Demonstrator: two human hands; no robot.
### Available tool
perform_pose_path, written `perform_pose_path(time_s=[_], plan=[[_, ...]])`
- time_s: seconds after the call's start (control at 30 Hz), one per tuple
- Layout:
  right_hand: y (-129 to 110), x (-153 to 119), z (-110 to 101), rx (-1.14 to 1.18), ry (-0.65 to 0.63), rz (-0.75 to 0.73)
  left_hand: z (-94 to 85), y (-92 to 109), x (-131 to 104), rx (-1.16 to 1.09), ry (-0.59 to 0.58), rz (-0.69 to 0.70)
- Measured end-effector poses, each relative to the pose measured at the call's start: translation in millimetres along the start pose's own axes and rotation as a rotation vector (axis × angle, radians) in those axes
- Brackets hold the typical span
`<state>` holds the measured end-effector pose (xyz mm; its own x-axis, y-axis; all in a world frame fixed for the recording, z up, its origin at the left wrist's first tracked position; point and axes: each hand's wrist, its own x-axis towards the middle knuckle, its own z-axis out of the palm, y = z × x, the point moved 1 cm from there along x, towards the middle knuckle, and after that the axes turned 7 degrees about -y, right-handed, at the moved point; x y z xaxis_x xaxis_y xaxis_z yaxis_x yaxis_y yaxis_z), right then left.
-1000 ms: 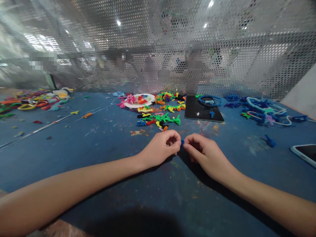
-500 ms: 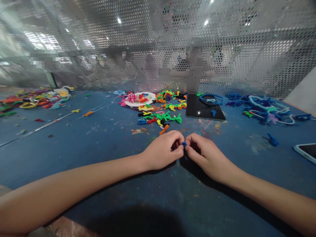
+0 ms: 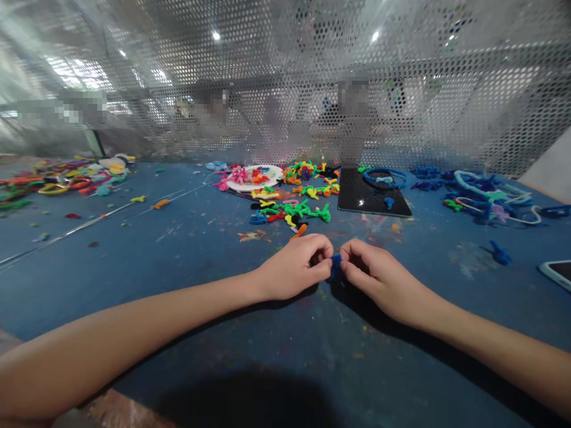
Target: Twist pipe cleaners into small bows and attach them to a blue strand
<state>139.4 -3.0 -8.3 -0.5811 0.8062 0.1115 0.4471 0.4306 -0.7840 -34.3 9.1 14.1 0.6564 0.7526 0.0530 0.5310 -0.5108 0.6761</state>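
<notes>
Between my two hands is a small fuzzy blue piece (image 3: pixel 336 261), pinched from both sides just above the blue table (image 3: pixel 276 345). My left hand (image 3: pixel 301 266) has its thumb and fingertips closed on the piece's left side. From the right, my right hand (image 3: pixel 379 276) grips it with thumb and forefinger. Its lower part is dark and hard to make out against the shadow. Just beyond my left hand lies an orange fuzzy piece (image 3: pixel 301 230), near a pile of green pieces (image 3: pixel 303 209).
A black tablet (image 3: pixel 357 199) bears a blue ring (image 3: pixel 372 178). Behind the colourful pieces sits a white plate (image 3: pixel 243 186). Blue rings and pieces (image 3: pixel 473 181) lie right, with a phone (image 3: pixel 557 270) at the edge. A perforated metal screen (image 3: pixel 285 131) stands behind.
My hands have drawn slightly apart, the right one shifting a little right. More of the blue piece shows between the fingertips.
</notes>
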Motion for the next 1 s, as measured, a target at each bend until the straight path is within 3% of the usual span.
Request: perform_pose_path(time_s=[0.4,0.5,0.57,0.73,1.0], plan=[[3.2,0.1,0.4,0.251,0.096,0.033,3.7,-7.5,1.2,-0.392,-0.001,0.006],[2.9,0.9,1.1,0.334,0.121,0.037,4.5,-7.7,2.9,-0.501,-0.037,-0.045],[2.8,1.1,1.0,0.37,0.161,0.037,4.4,-7.5,4.1,-0.545,0.008,-0.104],[1.4,-3.3,-0.1,0.21,0.409,0.016,5.0,-6.9,4.8,-0.528,0.138,-0.149],[-2.9,-8.8,1.6,0.008,0.462,-0.077,5.7,-8.3,5.1,-0.52,0.157,-0.126]])
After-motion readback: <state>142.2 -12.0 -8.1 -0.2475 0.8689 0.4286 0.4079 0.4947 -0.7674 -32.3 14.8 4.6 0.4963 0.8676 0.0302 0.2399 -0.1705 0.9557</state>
